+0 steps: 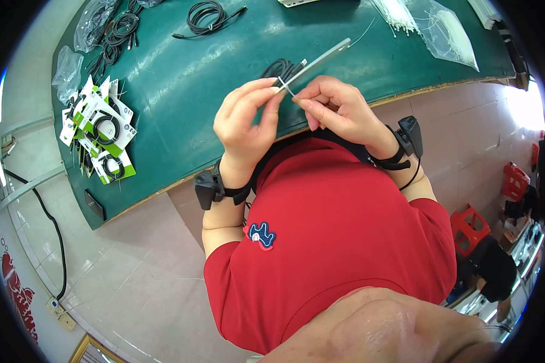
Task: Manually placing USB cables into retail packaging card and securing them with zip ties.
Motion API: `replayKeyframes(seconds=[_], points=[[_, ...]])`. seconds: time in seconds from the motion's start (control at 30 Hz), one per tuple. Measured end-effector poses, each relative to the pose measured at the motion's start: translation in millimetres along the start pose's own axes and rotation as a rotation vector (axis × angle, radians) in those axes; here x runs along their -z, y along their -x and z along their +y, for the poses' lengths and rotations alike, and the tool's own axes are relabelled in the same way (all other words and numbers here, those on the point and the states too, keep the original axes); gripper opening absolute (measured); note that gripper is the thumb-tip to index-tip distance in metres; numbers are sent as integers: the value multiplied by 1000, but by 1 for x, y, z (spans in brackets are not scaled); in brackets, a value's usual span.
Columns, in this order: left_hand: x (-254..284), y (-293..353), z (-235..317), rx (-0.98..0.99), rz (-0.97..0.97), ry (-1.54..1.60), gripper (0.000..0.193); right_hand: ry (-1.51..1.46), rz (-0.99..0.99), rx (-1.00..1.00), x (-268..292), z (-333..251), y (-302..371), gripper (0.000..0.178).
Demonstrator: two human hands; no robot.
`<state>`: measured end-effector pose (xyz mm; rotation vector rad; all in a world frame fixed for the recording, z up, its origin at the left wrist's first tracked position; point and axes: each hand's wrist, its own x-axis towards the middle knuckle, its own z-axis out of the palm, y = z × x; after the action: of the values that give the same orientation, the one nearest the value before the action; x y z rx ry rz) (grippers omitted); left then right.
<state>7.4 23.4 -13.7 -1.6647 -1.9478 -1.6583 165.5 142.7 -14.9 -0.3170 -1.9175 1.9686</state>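
Note:
My left hand (246, 118) pinches the near end of a thin card (322, 60), which is seen almost edge-on and slants up to the right. A coiled black cable (277, 68) lies against the card's far side, partly hidden by my fingers. A thin white cable tie (287, 88) loops at the card's lower end. My right hand (339, 110) is closed, its thumb and forefinger pinching the tie. Both hands are just above the near edge of the green table (181, 121).
Carded black cables (103, 130) are piled at the table's left, below loose cables (121, 33) and clear plastic bags (68, 72). Another coiled cable (207, 18) lies at the back. White cable ties (395, 13) and a bag of them (451, 36) lie far right.

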Motion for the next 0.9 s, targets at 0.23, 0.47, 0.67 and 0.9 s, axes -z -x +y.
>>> replayKeyframes(seconds=[0.23,0.47,0.67,0.9], points=[[-12,40,-10,-259,-154,-140,20,354,-175,-96,44,16,29,11],[-19,68,-14,-199,-316,-128,21,557,-202,-56,85,-4,43,14],[-20,70,-16,-149,-390,-97,21,867,-137,470,45,25,1,28],[-15,65,-22,-82,-429,-13,19,875,-66,456,49,46,0,27]])
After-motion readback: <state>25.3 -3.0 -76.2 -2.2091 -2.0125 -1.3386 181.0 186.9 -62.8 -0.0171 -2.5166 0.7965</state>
